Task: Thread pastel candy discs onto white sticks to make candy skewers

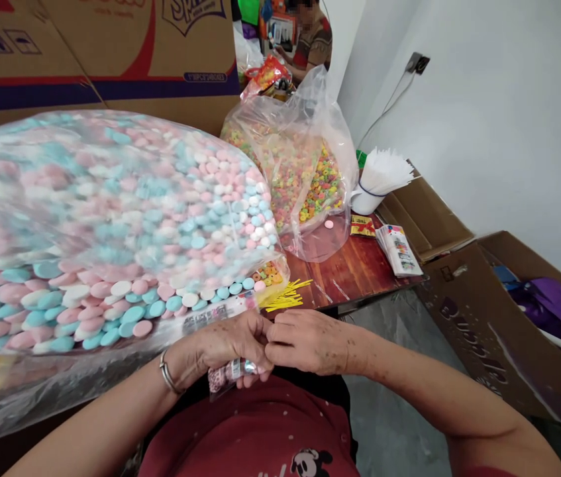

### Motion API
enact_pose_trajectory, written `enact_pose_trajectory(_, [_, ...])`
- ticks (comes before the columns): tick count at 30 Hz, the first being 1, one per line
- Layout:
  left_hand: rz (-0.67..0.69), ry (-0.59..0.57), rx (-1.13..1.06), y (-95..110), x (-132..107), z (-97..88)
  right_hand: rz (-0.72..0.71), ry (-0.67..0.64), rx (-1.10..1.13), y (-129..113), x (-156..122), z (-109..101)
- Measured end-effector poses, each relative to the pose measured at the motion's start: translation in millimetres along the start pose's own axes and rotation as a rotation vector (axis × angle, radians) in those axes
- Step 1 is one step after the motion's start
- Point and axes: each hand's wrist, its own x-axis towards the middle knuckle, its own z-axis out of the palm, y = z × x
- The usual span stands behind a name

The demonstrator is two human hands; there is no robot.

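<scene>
My left hand [230,341], with a metal bangle at the wrist, is closed around a small clear printed packet [221,379] of small pinkish pieces, held low in front of my shirt. My right hand [310,341] meets it with bent fingers pinched at the left fingertips; what they grip is hidden. Just beyond the hands lies a bunch of yellow twist ties [285,297] on the table's edge. Flat printed clear bags [225,311] lie beside the ties. Some ring candies [267,273] show close behind.
A big clear bag of pink, blue and white candies [111,265] covers the left side. Behind are a bag of colourful ring candies [314,185], a cup of white sticks [369,199] and printed cards [399,250]. Open cartons [473,331] stand right. Another person [312,46] sits further back.
</scene>
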Motion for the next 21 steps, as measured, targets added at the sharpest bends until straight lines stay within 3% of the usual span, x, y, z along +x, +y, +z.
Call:
enact_pose_trajectory(6, [-0.019,0.137,-0.027,7.3,-1.0,6.4,0.216,-0.074,-0.009,-7.5,-5.6,5.3])
enact_pose_trajectory(15, [-0.004,0.097,-0.032,-6.3,3.9,3.4,0.161,-0.166,0.155,5.1,-4.2,3.9])
enact_pose_trajectory(18, [-0.013,0.121,-0.02,0.6,2.8,5.0,0.174,-0.19,0.138,6.3,-3.9,1.0])
enact_pose_trajectory(21, [-0.004,0.222,0.04,14.7,1.5,5.7,0.279,-0.214,0.059,7.2,-1.1,-2.6])
